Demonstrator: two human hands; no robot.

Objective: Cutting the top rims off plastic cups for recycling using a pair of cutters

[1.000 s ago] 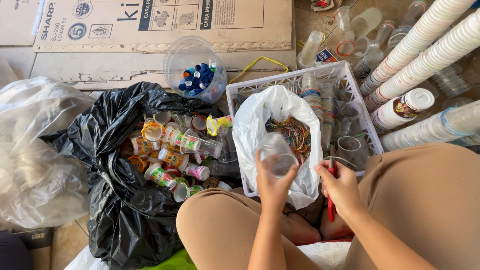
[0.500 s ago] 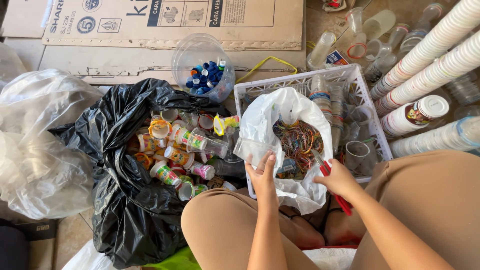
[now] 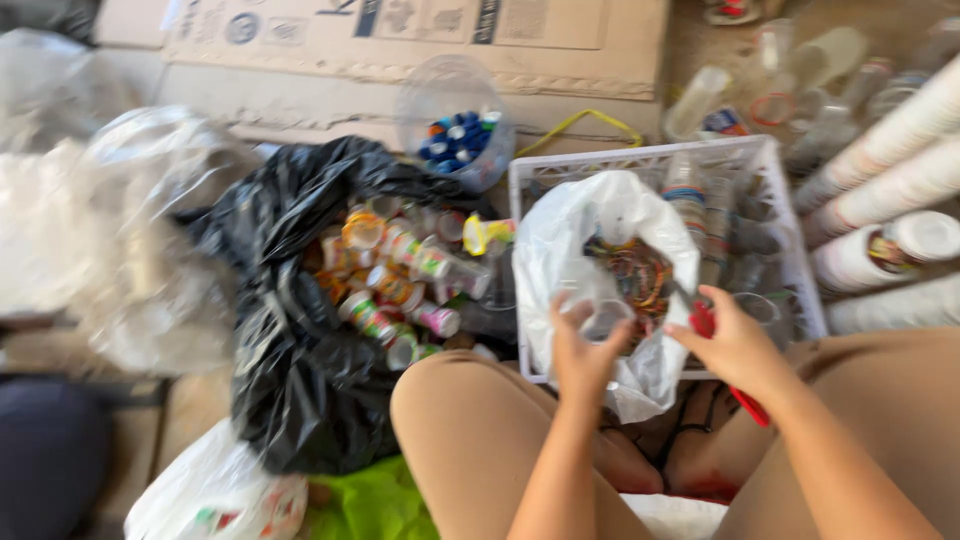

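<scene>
Cardboard backdrop; hands (image 3: 660, 350) now lower.

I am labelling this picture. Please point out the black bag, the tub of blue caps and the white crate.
black bag (image 3: 300, 400), head view, lower front fold
tub of blue caps (image 3: 455, 120), head view, clear wall
white crate (image 3: 640, 160), head view, far rim

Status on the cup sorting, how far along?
Done: white bag already holds a heap of coloured bands. In hand: left hand holds a clear cup over it; right hand grips a red tool. Left: black bag full of small bottles.
</scene>
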